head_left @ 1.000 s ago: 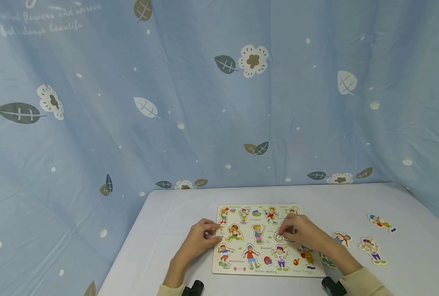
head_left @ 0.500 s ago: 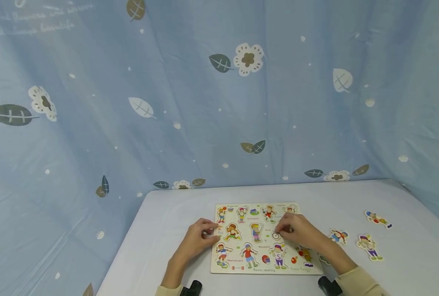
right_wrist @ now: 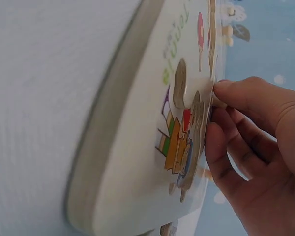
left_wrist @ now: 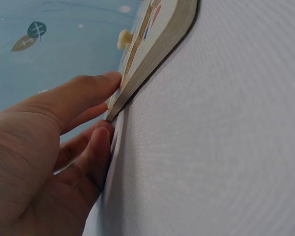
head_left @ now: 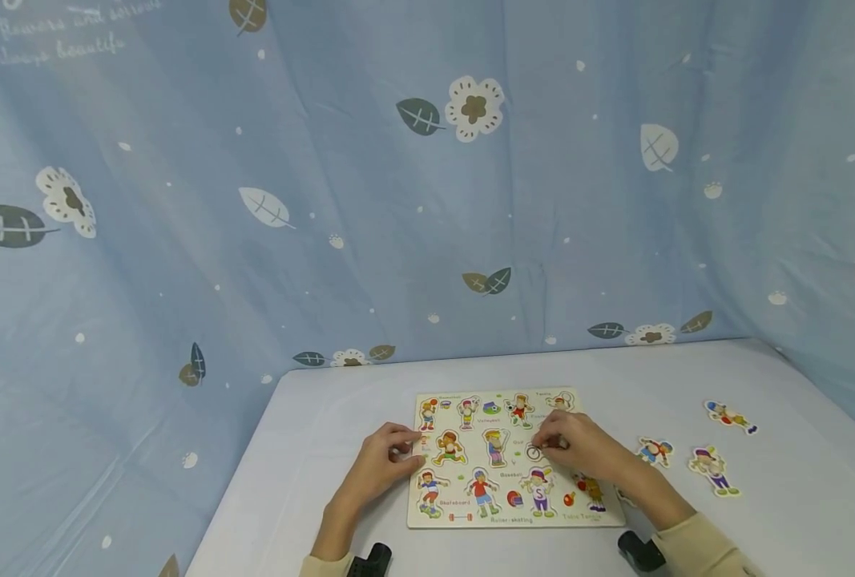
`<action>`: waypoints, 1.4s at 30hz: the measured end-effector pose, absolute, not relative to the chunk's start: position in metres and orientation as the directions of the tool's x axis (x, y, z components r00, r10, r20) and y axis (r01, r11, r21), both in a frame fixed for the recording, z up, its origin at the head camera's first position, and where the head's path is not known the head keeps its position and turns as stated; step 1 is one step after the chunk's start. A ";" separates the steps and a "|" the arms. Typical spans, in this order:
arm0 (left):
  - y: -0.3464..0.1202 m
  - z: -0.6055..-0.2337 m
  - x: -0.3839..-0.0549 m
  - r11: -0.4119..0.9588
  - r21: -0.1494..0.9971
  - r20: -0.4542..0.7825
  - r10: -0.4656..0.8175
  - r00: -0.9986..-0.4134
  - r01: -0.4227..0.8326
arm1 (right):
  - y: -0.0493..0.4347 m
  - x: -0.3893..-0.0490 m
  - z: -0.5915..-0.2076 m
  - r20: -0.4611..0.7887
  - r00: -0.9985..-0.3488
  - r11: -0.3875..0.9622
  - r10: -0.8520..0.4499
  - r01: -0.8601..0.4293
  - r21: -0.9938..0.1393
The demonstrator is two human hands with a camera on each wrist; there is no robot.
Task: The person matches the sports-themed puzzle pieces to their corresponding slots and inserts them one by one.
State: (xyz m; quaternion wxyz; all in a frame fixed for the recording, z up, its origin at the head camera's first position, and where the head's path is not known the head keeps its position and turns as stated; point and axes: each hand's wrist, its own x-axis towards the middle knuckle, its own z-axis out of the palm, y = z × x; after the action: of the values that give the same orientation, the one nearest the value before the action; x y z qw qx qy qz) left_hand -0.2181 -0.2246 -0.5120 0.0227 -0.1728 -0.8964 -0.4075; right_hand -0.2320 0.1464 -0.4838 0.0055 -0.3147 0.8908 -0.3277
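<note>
A peg puzzle board [head_left: 463, 485] printed with sports figures lies on the table. At its left edge is my left hand [head_left: 380, 463], holding that edge with the thumb [left_wrist: 101, 88] on the upper face and the other fingers curled at the side. My right hand [head_left: 582, 443] is over the right part of the board, pinching a puzzle piece [head_left: 534, 452] with a bicycle wheel showing; the fingers hide most of it. In the right wrist view, thumb and fingers close round a pale peg [right_wrist: 219, 102]. A yellow-and-red figure piece [head_left: 589, 490] sits just below this hand.
Loose figure pieces lie right of the board: a blue-capped one [head_left: 730, 417], a purple-capped one [head_left: 714, 471] and another [head_left: 655, 451] by the right forearm. A further piece is partly under that forearm. A patterned blue curtain [head_left: 369, 280] hangs behind the white table [head_left: 326, 417].
The whole head view has shifted a little. The bicycle piece and my right fingertips have moved slightly left and away over the board; less of the wheel shows. My left hand stays at the edge.
</note>
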 end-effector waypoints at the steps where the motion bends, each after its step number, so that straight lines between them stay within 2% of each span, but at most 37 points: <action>1: -0.225 -0.512 -0.218 0.609 0.723 0.181 0.289 -0.940 0.326 | 0.146 -0.232 -0.483 0.194 -0.800 0.588 -0.567 -0.558 -0.585; 14: -0.225 -0.512 -0.217 0.610 0.726 0.174 0.284 -0.943 0.318 | 0.151 -0.226 -0.485 0.194 -0.787 0.613 -0.585 -0.586 -0.529; 18: -0.224 -0.512 -0.217 0.612 0.726 0.169 0.283 -0.944 0.314 | 0.156 -0.222 -0.483 0.187 -0.775 0.578 -0.604 -0.587 -0.567; 23: -0.224 -0.511 -0.217 0.616 0.720 0.175 0.283 -0.943 0.319 | 0.168 -0.218 -0.478 0.195 -0.793 0.548 -0.577 -0.553 -0.627; 30: -0.224 -0.511 -0.218 0.621 0.717 0.173 0.282 -0.944 0.317 | 0.193 -0.215 -0.474 0.188 -0.836 0.609 -0.516 -0.512 -0.606; 42: -0.224 -0.513 -0.218 0.627 0.713 0.171 0.277 -0.945 0.313 | 0.229 -0.206 -0.481 0.187 -0.844 0.645 -0.503 -0.511 -0.569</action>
State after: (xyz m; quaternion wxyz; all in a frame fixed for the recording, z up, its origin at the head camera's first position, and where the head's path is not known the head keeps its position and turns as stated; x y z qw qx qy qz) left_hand -0.2180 -0.2238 -0.5133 0.0225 -0.1636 -0.9017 -0.3996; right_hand -0.2055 0.2294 -0.4806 -0.0057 -0.2796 0.9069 -0.3152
